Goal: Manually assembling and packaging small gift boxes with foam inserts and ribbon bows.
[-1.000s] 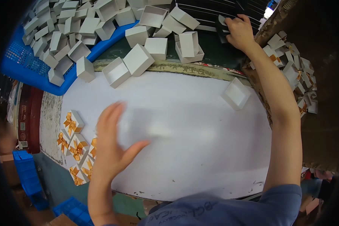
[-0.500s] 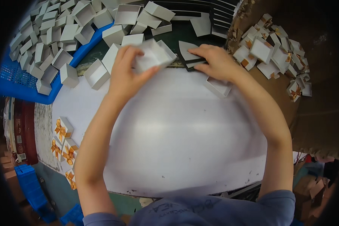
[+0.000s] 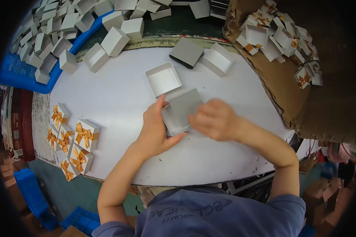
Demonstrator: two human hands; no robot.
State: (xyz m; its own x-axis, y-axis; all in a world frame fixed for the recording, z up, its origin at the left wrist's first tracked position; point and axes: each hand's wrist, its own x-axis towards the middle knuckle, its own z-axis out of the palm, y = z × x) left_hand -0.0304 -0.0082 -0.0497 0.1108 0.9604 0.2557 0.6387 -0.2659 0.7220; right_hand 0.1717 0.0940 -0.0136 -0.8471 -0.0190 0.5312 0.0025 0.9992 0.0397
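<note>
My left hand (image 3: 153,128) grips a small white open box (image 3: 172,123) near the middle of the white table, thumb along its near side and fingers on its left. A flat grey square insert (image 3: 186,102) lies tilted over the box opening. My right hand (image 3: 216,120), blurred by motion, has its fingers curled at the insert's right edge. Just beyond is an empty white box (image 3: 163,78). Behind it sit a short stack of grey inserts with black edges (image 3: 187,52) and another open white box (image 3: 218,59).
Several white boxes with gold bows (image 3: 78,158) stand at the table's left. A blue basket (image 3: 53,85) heaped with white boxes fills the back left; more white boxes (image 3: 114,41) stand beside it. At right, a cardboard carton (image 3: 261,83) holds white and bow-tied pieces.
Both hands came back toward me from the table's far edge, bringing a white box and a grey insert together. More bow-tied boxes show at left; an open box and the insert stack sit on the table.
</note>
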